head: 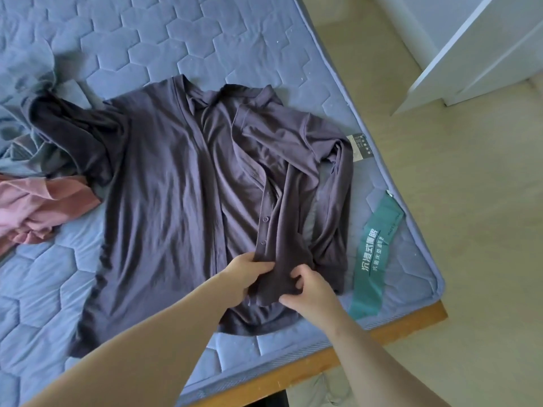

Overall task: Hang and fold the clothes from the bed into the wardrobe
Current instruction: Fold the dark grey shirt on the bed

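**Purple shirt gets laid out for folding**

The dark purple button-up shirt (pixel 164 183) of soft, thin cloth lies spread out on the blue quilted mattress (pixel 164 51) of the bed, close to the near corner. There is only one view, from the head camera looking down.

In this view the shirt lies open down the front. Its left half is flat. Its right half is bunched up, and the right sleeve is flopped over itself in a loop. The other sleeve lies out to the left, on top of a rumpled grey-blue piece of clothing (pixel 26 83). A crumpled pink piece of clothing (pixel 38 207) sits just beside the shirt on the left.

The left hand (pixel 249 274) holds the bottom of the button strip, with its fingers curled on the cloth. The right hand (pixel 308 292) pinches the same bottom corner from the other side, thumb and fingers closed on it. Both hands are touching the shirt, near the bottom edge.

A green label with white writing (pixel 376 259) is on the mattress to the right. A white wardrobe door (pixel 476 54) stands well apart, across the pale floor (pixel 470 259).

It looks like the step in hand is smoothing and straightening the shirt, so it can be folded or hung. Next, the bunched right half likely needs pulling flat and the looped sleeve needs sorting out. The cloth is floppy, so it may slip back into wrinkles.
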Demonstrator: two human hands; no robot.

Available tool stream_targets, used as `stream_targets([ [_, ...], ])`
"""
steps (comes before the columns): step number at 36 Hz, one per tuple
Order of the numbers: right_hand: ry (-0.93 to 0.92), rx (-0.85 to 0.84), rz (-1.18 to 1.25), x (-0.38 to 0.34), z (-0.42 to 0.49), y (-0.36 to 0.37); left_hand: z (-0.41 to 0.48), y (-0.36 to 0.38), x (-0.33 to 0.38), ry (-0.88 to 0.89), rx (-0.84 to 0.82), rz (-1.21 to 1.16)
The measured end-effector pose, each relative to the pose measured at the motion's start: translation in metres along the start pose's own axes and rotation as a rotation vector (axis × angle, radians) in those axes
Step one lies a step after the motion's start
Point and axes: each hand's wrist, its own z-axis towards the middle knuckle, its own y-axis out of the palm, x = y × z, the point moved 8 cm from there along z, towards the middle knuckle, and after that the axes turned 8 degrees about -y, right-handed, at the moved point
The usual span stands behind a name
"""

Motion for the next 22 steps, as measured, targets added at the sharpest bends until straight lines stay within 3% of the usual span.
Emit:
stream_targets([
  [4, 0.004, 0.024, -0.256, 0.001, -0.002, 0.01, -0.011, 0.016, 0.001, -0.004, -0.205, 0.028],
  [7, 0.053, 0.119, -0.399, 0.0, -0.003, 0.009, -0.014, 0.014, 0.0, -0.037, -0.232, 0.089],
  [11, 0.054, 0.191, -0.379, -0.002, 0.002, 0.002, -0.015, 0.002, 0.003, -0.035, -0.221, 0.132],
  [15, 0.067, 0.135, -0.333, 0.004, 0.004, -0.001, -0.007, -0.027, 0.006, 0.018, -0.037, -0.124],
  [18, 0.14, 0.05, -0.381, 0.021, -0.003, -0.002, 0.0, -0.065, 0.001, 0.056, 0.216, -0.3],
  [20, 0.191, -0.008, -0.427, 0.035, -0.011, -0.002, 0.001, -0.096, -0.002, 0.07, 0.444, -0.11],
  [22, 0.234, -0.062, -0.47, 0.047, -0.018, -0.003, 0.0, -0.115, -0.005, 0.002, 0.599, 0.393],
])
